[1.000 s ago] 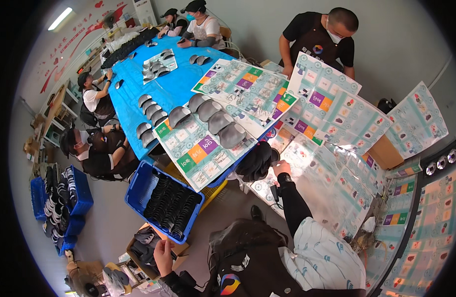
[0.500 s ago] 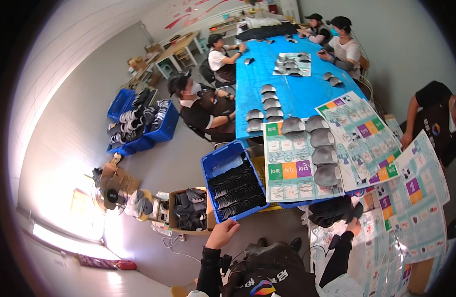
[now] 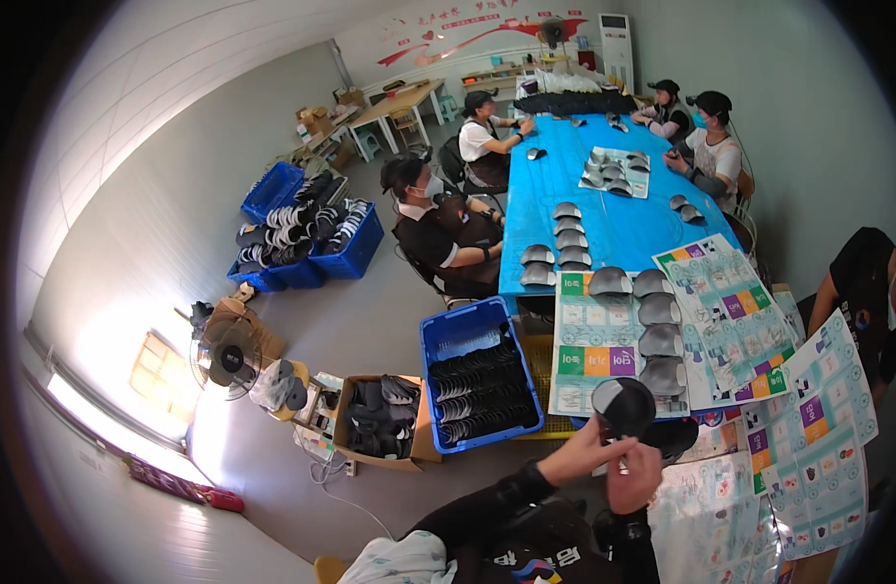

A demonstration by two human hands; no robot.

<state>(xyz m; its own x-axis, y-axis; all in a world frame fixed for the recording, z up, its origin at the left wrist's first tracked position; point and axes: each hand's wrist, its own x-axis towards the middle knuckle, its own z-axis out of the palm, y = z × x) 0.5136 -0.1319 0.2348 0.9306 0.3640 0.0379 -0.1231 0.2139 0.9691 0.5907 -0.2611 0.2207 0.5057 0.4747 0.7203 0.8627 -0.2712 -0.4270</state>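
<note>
A dark, rounded piece with a pale grey patch, like a cap brim (image 3: 625, 407), is held up in front of me at the near edge of the table. My left hand (image 3: 576, 456) is closed on its lower left edge. My right hand (image 3: 635, 479) meets the left one at the bottom of the brim, its fingers bent and closed there; what its fingertips grip is partly hidden. Beyond the brim, a column of shiny grey curved brims (image 3: 660, 341) lies on a printed sheet (image 3: 594, 336). Dark pieces (image 3: 670, 438) show just behind my right hand.
Left of the sheet, a blue crate (image 3: 430, 380) holds rows of black curved pieces. A cardboard box (image 3: 343, 428) of dark items and a fan (image 3: 229, 358) stand further left. Several people sit along the blue-covered table (image 3: 633, 219); another person (image 3: 857, 302) is at the right.
My left hand has moved right from beside the blue crate, and my right hand has come left to meet it. A dark brim is now held up between them. The view has shifted.
</note>
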